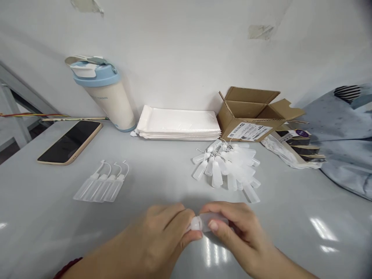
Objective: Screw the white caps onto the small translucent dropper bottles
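Between my two hands lies a small translucent squeeze bottle [205, 222], held on its side above the grey table [162, 174]. My left hand [165, 228] is closed around its cap end, with thumb and fingers partly hiding the cap. The bottle's body is pinched by my right hand [240, 232], thumb in front and fingers behind. Several matching bottles [100, 188] with tethered caps lie side by side in a row at the left. A loose heap of similar bottles [229, 164] sits beyond my right hand.
A phone [69, 143] lies at the left, near a cream tumbler [107, 93] with a blue lid. Against the wall are stacked white packets [178, 122] and an opened cardboard box [247, 116]. Grey-blue fabric [343, 143] and a tray of dark items [302, 149] are at the right.
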`<state>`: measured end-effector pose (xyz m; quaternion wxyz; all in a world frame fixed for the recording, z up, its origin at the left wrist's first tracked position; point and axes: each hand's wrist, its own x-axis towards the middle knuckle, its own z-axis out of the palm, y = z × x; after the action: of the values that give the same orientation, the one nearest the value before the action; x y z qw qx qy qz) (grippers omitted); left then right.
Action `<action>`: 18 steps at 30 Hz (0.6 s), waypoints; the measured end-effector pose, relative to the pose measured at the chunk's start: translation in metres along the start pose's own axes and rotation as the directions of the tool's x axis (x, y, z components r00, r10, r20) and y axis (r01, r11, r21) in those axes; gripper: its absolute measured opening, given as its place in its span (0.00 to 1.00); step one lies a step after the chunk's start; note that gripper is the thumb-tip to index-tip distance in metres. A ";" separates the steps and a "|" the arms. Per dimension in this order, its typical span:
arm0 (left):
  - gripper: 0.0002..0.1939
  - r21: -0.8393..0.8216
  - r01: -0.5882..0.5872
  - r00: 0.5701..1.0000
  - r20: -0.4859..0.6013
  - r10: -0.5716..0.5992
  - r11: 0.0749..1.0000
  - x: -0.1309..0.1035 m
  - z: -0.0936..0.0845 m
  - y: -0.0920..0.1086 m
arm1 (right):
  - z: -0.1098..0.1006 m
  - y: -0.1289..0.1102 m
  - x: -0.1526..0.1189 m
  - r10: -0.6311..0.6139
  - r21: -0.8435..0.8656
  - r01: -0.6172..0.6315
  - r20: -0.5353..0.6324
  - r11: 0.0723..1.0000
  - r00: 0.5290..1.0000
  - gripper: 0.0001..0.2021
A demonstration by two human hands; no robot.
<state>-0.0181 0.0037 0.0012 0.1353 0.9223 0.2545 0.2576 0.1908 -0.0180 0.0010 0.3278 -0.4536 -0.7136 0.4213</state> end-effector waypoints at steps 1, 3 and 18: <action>0.14 0.077 -0.053 0.999 -0.007 0.053 0.996 0.000 0.001 0.000 | -0.001 0.001 0.001 0.094 0.067 -0.098 0.051 0.993 0.994 0.12; 0.13 0.215 -0.128 0.991 -0.008 0.132 0.968 0.001 0.002 0.001 | -0.004 0.005 0.004 0.258 0.226 -0.299 0.195 0.927 0.946 0.17; 0.06 -0.180 0.124 0.992 -0.012 -0.129 0.976 0.001 0.003 -0.003 | 0.000 0.004 0.001 -0.178 -0.057 0.172 -0.112 0.983 0.978 0.10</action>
<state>-0.0174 0.0063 -0.0019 0.2307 0.8851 0.2901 0.2814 0.1920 -0.0160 -0.0024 0.3937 -0.4205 -0.7402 0.3467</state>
